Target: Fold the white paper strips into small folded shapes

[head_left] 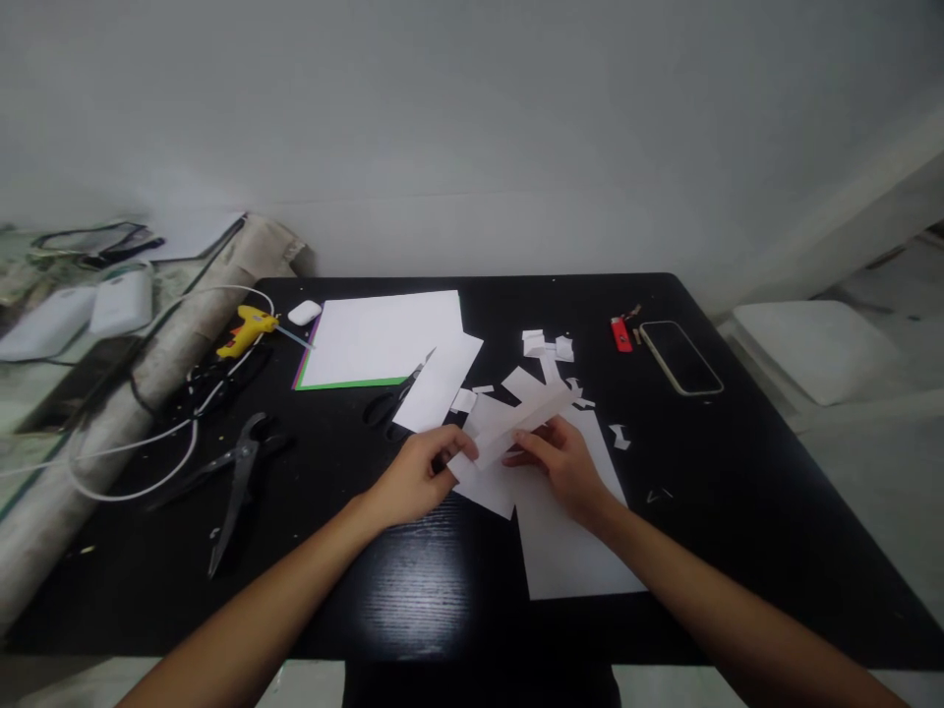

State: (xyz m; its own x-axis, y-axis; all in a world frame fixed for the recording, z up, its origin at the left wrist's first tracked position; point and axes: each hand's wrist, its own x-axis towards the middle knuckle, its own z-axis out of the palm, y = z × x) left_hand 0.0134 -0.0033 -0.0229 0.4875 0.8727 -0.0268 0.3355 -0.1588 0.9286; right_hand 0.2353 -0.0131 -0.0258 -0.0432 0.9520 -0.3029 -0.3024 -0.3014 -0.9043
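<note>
A folded strip of white paper (525,421) is held between both hands over the black table. My left hand (422,474) pinches its lower left end with thumb and fingers. Near the strip's middle, my right hand (561,462) grips the paper's edge, its thumb on top. Beneath them lie loose white sheets, one a larger sheet (567,551) under my right hand. Another white piece (441,382) rests just beyond my left hand, partly covering a pair of scissors (380,408). Small paper cutouts (547,354) lie past the strip.
A stack of paper (380,334) sits at the back left, beside a yellow glue gun (247,331) with a white cable. Pliers (243,462) lie on the left. On the right are a red lighter (620,334) and a phone (679,357). A wall stands behind the table.
</note>
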